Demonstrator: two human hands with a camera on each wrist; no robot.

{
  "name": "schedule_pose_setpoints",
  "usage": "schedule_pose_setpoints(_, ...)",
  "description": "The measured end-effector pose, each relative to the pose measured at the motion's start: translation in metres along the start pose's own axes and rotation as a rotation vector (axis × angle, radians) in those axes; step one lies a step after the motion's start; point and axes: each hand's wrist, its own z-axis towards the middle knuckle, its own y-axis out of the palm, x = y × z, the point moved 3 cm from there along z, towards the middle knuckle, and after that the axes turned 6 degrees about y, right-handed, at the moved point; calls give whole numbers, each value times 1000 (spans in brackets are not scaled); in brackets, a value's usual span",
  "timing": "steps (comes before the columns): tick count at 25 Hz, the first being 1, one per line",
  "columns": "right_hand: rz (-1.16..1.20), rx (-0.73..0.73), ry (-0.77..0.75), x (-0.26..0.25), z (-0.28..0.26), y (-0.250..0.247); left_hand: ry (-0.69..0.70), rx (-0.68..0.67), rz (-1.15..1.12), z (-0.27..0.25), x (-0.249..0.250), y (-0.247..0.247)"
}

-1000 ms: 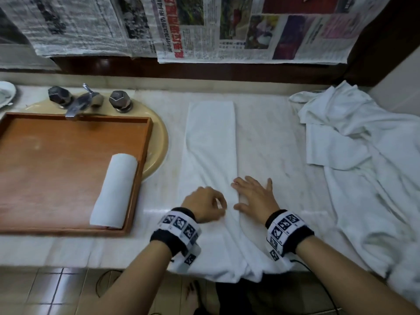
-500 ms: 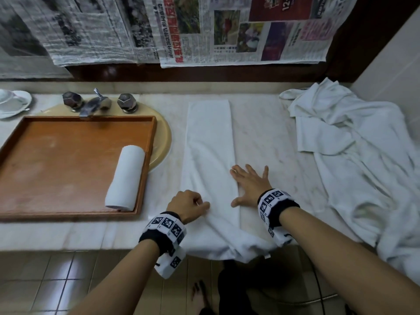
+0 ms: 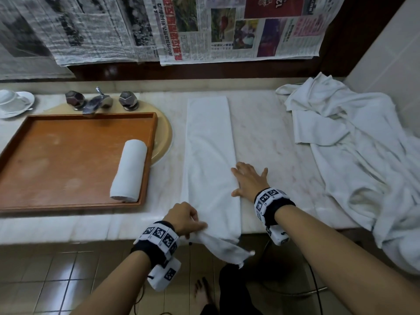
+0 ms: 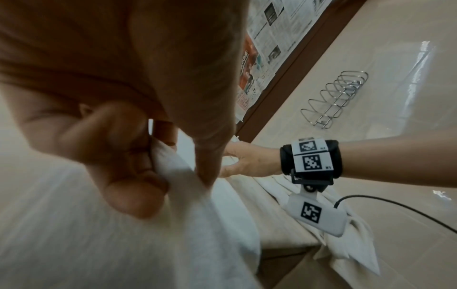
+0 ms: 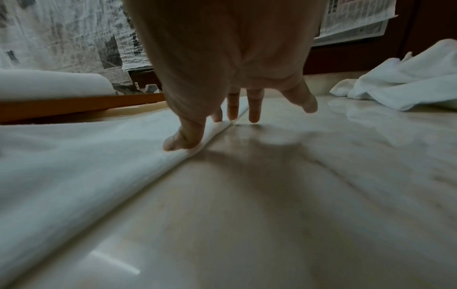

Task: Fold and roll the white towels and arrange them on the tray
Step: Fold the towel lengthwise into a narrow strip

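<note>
A white towel [image 3: 210, 153] folded into a long strip lies on the marble counter [image 3: 272, 142], its near end hanging over the front edge. My left hand [image 3: 185, 218] pinches that near end [image 4: 178, 172] between thumb and curled fingers at the counter's edge. My right hand [image 3: 248, 180] lies flat with spread fingers [image 5: 232, 109] on the strip's right edge and the counter beside it. A rolled white towel [image 3: 129, 169] rests inside the wooden tray [image 3: 56, 160], against its right wall.
A heap of loose white towels [image 3: 363, 155] covers the counter's right side and spills over the edge. The tray sits over a sink with a tap [image 3: 95, 103]. A cup and saucer [image 3: 13, 103] stand far left. Newspapers [image 3: 204, 28] hang on the back wall.
My left hand has drawn back towards the counter's front edge, pulling the towel's near end with it. The right hand stays pressed on the strip.
</note>
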Motion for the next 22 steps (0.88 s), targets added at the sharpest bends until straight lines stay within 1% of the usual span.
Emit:
schedule_pose_setpoints(2, 52, 29, 3, -3, -4, 2, -38, 9, -93, -4, -4, 11)
schedule_pose_setpoints(4, 122, 38, 17, -4, -8, 8, -51, 55, -194, -7, -7, 20)
schedule_pose_setpoints(5, 158, 30, 31, -4, -11, 11, -38, 86, -213, -7, -12, 22)
schedule_pose_setpoints(7, 205, 23, 56, -3, -15, 14, -33, 102, -198, -11, -22, 21)
schedule_pose_setpoints(9, 253, 9, 70, -2, -18, 15, -81, 119, -296, -15, -35, 19)
schedule_pose_setpoints(11, 311, -2, 88, -2, -20, 16, -152, 169, -426, -19, -47, 17)
schedule_pose_setpoints(13, 346, -11, 105, -1, -19, 19, -221, 228, -471, -20, -53, 17)
schedule_pose_setpoints(19, 267, -92, 100, 1, -26, 29, -283, 289, -304, -21, -42, 18)
schedule_pose_setpoints(20, 241, -81, 123, -3, -28, 28, -292, 299, -291, -22, -42, 18)
schedule_pose_setpoints(22, 184, 6, 134, -22, -29, 24, -303, 308, -292, -23, -42, 19)
